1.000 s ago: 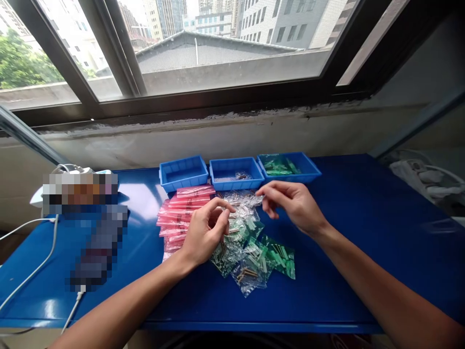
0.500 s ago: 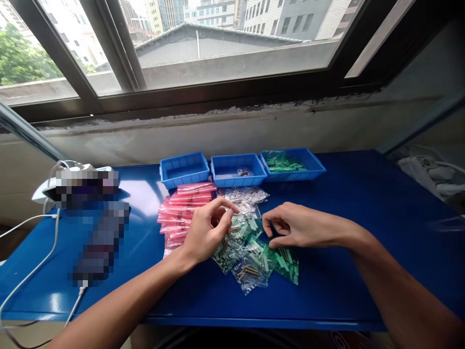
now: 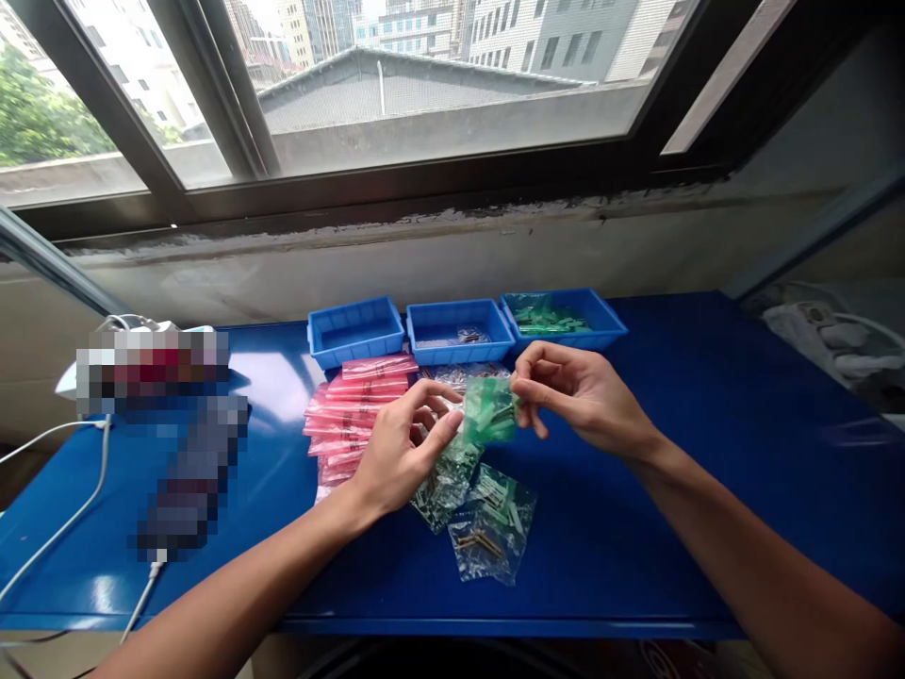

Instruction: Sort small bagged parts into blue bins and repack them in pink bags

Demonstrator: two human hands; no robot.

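Note:
My right hand [image 3: 580, 396] pinches a green-tinted plastic bag [image 3: 489, 411] by its right edge, lifted above the pile. My left hand [image 3: 403, 445] is curled just beside that bag, and its thumb comes close to the bag's left edge. Whether the thumb touches the bag is hidden. Below the hands lie clear zip bags with brass-coloured pins [image 3: 489, 538] on the blue table [image 3: 636, 538]. A silvery bag [image 3: 463, 375] is partly covered by my hands. Pink bags [image 3: 369, 385] are stacked left of my left hand.
Several blue plastic bins stand in a row along the wall; the right one [image 3: 562, 313] holds green bags. Two pixelated objects [image 3: 152, 370] lie at the table's left, with white cables [image 3: 85, 481] running off its edge. A window is behind.
My right hand has picked the green bag out of the lower right of the pile and raised it toward the middle. The camera view has shifted only slightly.

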